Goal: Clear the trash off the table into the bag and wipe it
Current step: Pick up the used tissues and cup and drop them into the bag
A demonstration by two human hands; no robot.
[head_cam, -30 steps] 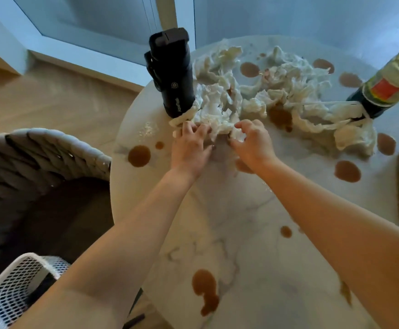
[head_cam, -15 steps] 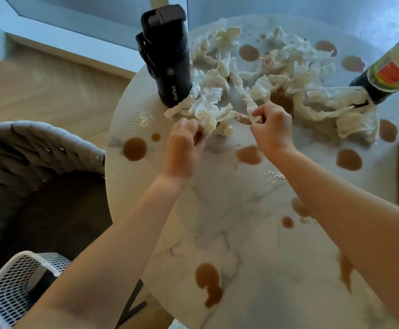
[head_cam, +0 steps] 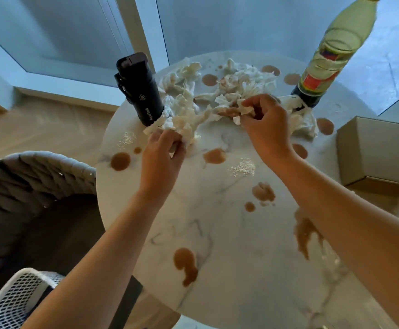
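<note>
From the head camera, the round white table (head_cam: 217,233) has a stone look with thin grey lines, and it looks smooth and hard. A big pile of crumpled tissues (head_cam: 241,84) lies on the far part of the table, just beside the black flask (head_cam: 139,91).

The left hand (head_cam: 163,150) pinches a bunch of tissue at the near edge of the pile, right in front of the flask. The right hand (head_cam: 267,124) has its fingers curled round a stained wad, further from the flask, toward the tall bottle (head_cam: 331,51).

The tissues are soft, thin and very light. Wet brown bits may tear, so it is best to grab a thick, dry clump and scrunch it.

Brown puddles (head_cam: 120,161) dot the table, some near the flask and some nearer the person. Little heaps of white crumbs (head_cam: 242,167) sit there too. A brown cardboard box (head_cam: 378,153) stands on the side far from the flask.

No bag can be seen.
</note>
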